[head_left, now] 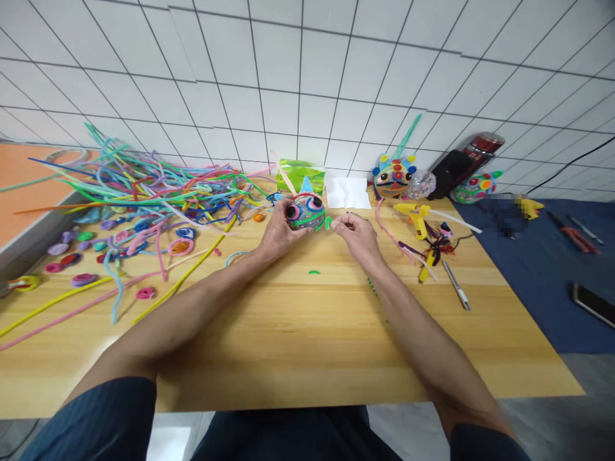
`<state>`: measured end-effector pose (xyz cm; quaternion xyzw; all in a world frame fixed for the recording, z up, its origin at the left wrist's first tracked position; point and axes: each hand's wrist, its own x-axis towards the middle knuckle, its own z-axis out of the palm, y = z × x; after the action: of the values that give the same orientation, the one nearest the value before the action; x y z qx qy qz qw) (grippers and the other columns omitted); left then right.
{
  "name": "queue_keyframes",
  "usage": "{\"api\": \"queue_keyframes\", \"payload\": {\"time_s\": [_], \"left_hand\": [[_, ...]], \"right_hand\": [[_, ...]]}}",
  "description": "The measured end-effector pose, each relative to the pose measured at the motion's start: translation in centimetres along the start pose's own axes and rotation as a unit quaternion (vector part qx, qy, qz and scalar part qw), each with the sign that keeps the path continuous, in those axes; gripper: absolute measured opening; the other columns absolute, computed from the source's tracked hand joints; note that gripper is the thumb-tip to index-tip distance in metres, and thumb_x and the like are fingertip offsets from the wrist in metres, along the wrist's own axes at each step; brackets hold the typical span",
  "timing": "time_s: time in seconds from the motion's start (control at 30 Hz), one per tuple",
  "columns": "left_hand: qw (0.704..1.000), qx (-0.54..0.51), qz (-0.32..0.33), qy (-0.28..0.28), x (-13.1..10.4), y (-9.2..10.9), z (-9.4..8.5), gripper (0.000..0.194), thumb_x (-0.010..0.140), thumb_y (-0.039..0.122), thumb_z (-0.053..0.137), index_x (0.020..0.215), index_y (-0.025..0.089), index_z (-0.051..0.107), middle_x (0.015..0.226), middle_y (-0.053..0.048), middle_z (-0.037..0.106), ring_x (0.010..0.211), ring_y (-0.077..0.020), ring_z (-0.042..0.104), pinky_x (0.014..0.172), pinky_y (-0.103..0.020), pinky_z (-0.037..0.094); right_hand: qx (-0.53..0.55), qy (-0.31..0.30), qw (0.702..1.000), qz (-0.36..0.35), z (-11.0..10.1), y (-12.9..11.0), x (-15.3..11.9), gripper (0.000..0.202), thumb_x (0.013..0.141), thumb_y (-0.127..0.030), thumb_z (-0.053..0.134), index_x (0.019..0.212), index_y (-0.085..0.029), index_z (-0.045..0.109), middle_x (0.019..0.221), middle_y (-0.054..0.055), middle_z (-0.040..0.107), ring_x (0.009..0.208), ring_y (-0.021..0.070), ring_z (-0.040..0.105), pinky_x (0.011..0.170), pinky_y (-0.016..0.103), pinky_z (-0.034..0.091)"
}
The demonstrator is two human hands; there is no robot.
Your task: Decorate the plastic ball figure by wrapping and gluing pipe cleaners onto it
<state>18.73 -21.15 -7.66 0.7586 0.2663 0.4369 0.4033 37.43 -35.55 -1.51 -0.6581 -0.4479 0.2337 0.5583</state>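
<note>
My left hand [280,232] is closed around the left side of a round craft figure [307,218] with big googly eyes rimmed in pink and blue, a blue cone on top and a green line across its front. Just right of the figure, my right hand [356,232] pinches a short bent piece of green pipe cleaner [328,223] between thumb and fingertips. The piece is held close to the figure; I cannot tell whether they touch. Nearer me on the wooden table [288,346] lies another small green piece [314,272]. More green bits sit beside my right forearm.
A tangled heap of coloured pipe cleaners [158,186] and several coiled pieces [181,247] spread over the left. Behind the figure are a green packet [300,173] and white paper [348,193]. Rightward are a finished-looking figure [393,178], a yellow glue gun [414,218] and a pen [456,285].
</note>
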Motion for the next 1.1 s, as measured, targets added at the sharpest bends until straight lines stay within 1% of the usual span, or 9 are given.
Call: {"api": "queue_keyframes", "payload": {"time_s": [0.1,0.17,0.2,0.27,0.37,0.5,0.73,0.9,1.1], "left_hand": [[0.994,0.076,0.074,-0.013,-0.3,0.0,0.0,0.096,0.077,0.031,0.103,0.157,0.022,0.05,0.172,-0.024,0.053,0.166,-0.0402,0.052,0.139,-0.059,0.046],[0.987,0.122,0.107,-0.017,-0.6,0.1,0.1,0.097,0.078,0.035,0.104,0.159,0.022,0.052,0.178,-0.025,0.044,0.173,-0.0441,0.042,0.142,-0.063,0.04],[0.984,0.135,0.113,-0.017,-0.8,0.1,0.1,0.097,0.078,0.037,0.104,0.16,0.023,0.053,0.182,-0.025,0.038,0.175,-0.0459,0.039,0.142,-0.064,0.041],[0.982,0.145,0.116,-0.023,-1.1,0.2,0.2,0.097,0.08,0.042,0.104,0.161,0.025,0.054,0.187,-0.025,0.027,0.173,-0.0475,0.041,0.138,-0.064,0.046],[0.982,0.14,0.122,-0.036,-1.3,0.3,0.2,0.096,0.084,0.047,0.103,0.163,0.026,0.053,0.191,-0.025,0.02,0.172,-0.0473,0.044,0.134,-0.062,0.051],[0.982,0.137,0.12,-0.041,-1.4,0.3,0.2,0.096,0.086,0.056,0.101,0.164,0.026,0.053,0.191,-0.025,0.022,0.18,-0.0494,0.029,0.14,-0.066,0.043],[0.985,0.123,0.111,-0.053,-2.0,0.9,0.4,0.094,0.097,0.07,0.087,0.168,0.024,0.046,0.192,-0.027,0.02,0.183,-0.05,0.018,0.143,-0.069,0.036],[0.984,0.127,0.117,-0.052,-2.1,1.0,0.3,0.083,0.106,0.071,0.074,0.169,0.025,0.047,0.193,-0.025,0.02,0.184,-0.0472,0.016,0.146,-0.069,0.03],[0.98,0.129,0.139,-0.057,-2.0,0.4,0.2,0.078,0.11,0.069,0.068,0.171,0.028,0.045,0.194,-0.023,0.021,0.184,-0.0465,0.017,0.145,-0.07,0.031]], "right_hand": [[-0.005,-0.003,1.0,0.003,0.7,0.0,-0.5,0.031,0.08,-0.055,0.076,0.081,-0.024,0.075,0.075,-0.001,0.072,0.074,0.0183,0.059,0.072,0.034,0.046],[-0.01,-0.005,1.0,-0.002,1.0,-0.3,-0.9,0.03,0.082,-0.054,0.076,0.081,-0.024,0.074,0.073,-0.001,0.07,0.072,0.0175,0.057,0.069,0.033,0.044],[-0.014,-0.006,1.0,-0.003,1.1,-0.4,-1.0,0.03,0.082,-0.054,0.076,0.08,-0.024,0.074,0.073,-0.002,0.069,0.071,0.0173,0.056,0.069,0.033,0.044],[-0.021,-0.007,1.0,0.0,1.3,-0.6,-1.1,0.029,0.083,-0.053,0.077,0.08,-0.025,0.074,0.073,-0.002,0.068,0.071,0.0174,0.057,0.069,0.033,0.044],[-0.032,0.001,0.999,0.006,1.5,-0.6,-1.1,0.028,0.084,-0.053,0.077,0.08,-0.025,0.073,0.073,-0.001,0.069,0.072,0.0182,0.058,0.07,0.034,0.045],[-0.031,0.019,0.999,0.009,1.9,-0.1,-1.1,0.027,0.085,-0.052,0.077,0.082,-0.025,0.074,0.074,-0.001,0.069,0.072,0.0185,0.057,0.072,0.035,0.046],[-0.009,0.046,0.999,0.02,3.1,0.4,-1.8,0.024,0.089,-0.049,0.077,0.087,-0.025,0.076,0.076,-0.001,0.072,0.074,0.0187,0.059,0.073,0.035,0.048],[-0.012,0.054,0.998,0.026,3.3,0.4,-1.9,0.018,0.089,-0.042,0.079,0.084,-0.025,0.078,0.073,-0.002,0.071,0.071,0.018,0.058,0.072,0.035,0.047],[-0.026,0.059,0.998,0.022,3.2,0.3,-1.9,0.017,0.088,-0.04,0.078,0.083,-0.024,0.078,0.071,-0.003,0.07,0.07,0.0168,0.058,0.072,0.033,0.047]]}}
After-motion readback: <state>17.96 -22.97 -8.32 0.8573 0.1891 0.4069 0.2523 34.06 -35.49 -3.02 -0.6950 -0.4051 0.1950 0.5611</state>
